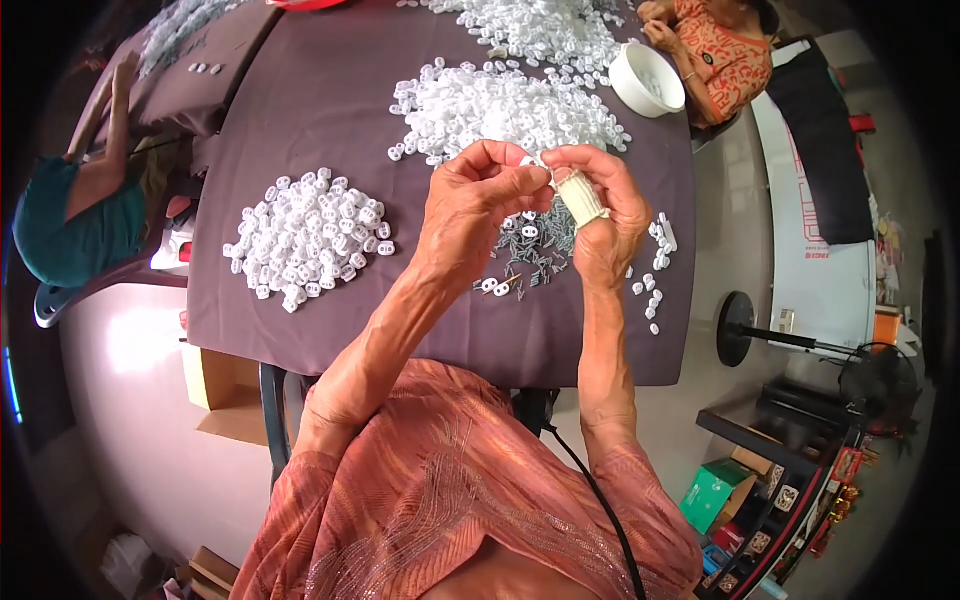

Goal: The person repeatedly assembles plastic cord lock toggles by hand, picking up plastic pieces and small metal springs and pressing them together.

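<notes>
Work looked half done: left hand (465, 200) and right hand (618, 212) pinched a small white piece (529, 160) mid-frame, a pile (308, 238) at left perhaps finished, a larger heap (505, 110) remaining upper centre.

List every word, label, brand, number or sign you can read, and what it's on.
White panel, right: red lettering; I won't copy it out.
Green box, lower right: any print too small to read.
White pieces, left pile: no lettering I can make out.
Small white piece at the left hand: too small to tell.
</notes>
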Demonstrator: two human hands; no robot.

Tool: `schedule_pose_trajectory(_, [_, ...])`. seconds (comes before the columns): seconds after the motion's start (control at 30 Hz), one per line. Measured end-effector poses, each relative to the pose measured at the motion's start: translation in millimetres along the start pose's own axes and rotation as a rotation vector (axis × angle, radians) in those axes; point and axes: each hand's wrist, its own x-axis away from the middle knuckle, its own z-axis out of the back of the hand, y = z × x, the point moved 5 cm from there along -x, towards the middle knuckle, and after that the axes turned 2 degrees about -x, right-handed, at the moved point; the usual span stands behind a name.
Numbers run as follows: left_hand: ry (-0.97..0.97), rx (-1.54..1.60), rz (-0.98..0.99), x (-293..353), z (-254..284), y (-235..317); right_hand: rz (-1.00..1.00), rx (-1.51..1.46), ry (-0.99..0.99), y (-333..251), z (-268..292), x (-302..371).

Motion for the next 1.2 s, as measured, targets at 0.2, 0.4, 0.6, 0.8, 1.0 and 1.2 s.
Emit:
schedule_pose_trajectory(0.2, [-0.069, -0.138, -0.072, 6.3, -0.6, 8.6, 0.113, 0.188, -0.294, -13.9, 2.4, -11.0])
schedule_pose_trajectory(0.4, [-0.022, 0.028, 0.092, 6.0, -1.8, 6.2, 0.075, 0.238, -0.272, -22.8, 3.0, -13.6])
schedule_pose_trajectory(0.6, [-0.075, 0.133, 0.133, 11.1, -7.6, 6.5, -0.015, 0.135, -0.165, -28.3, -5.6, -10.1])
schedule_pose_trajectory(0.8, [-0.084, 0.111, 0.029, 16.0, -10.1, 12.9, 0.007, 0.135, -0.171, -29.5, -7.5, -9.5])
schedule_pose_trajectory(1.0, [-0.021, -0.029, -0.008, 17.4, -10.4, 16.0, 0.068, 0.221, -0.213, -27.9, -9.7, -12.1])
schedule_pose_trajectory(1.2, [-0.075, 0.064, 0.026, 15.3, -9.8, 14.6, 0.016, 0.115, -0.207, -24.8, -6.8, -12.4])
